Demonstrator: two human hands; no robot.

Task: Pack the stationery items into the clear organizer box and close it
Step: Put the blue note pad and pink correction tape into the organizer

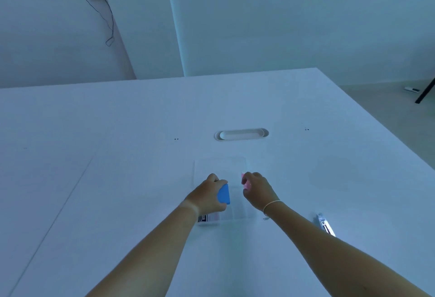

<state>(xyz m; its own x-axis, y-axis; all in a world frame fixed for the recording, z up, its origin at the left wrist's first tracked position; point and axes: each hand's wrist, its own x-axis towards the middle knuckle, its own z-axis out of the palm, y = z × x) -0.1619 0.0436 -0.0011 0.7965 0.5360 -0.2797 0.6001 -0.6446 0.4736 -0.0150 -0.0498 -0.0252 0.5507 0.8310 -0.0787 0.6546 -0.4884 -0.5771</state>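
The clear organizer box (237, 214) lies on the white table in front of me, its lid (221, 164) open and flat behind it; a barcode label shows at its near left corner. My left hand (209, 196) is over the box's left side, gripping a blue item (224, 194). Over the right side, my right hand (257, 190) pinches a small pink item (244, 182) between its fingers. Dividers are faintly visible inside the box. What each item is exactly cannot be told.
A small packaged item (326, 225) lies on the table right of my right forearm. An oval cable grommet (241, 134) sits in the table beyond the box. The table's right edge runs diagonally; a black stand leg (424, 90) is on the floor.
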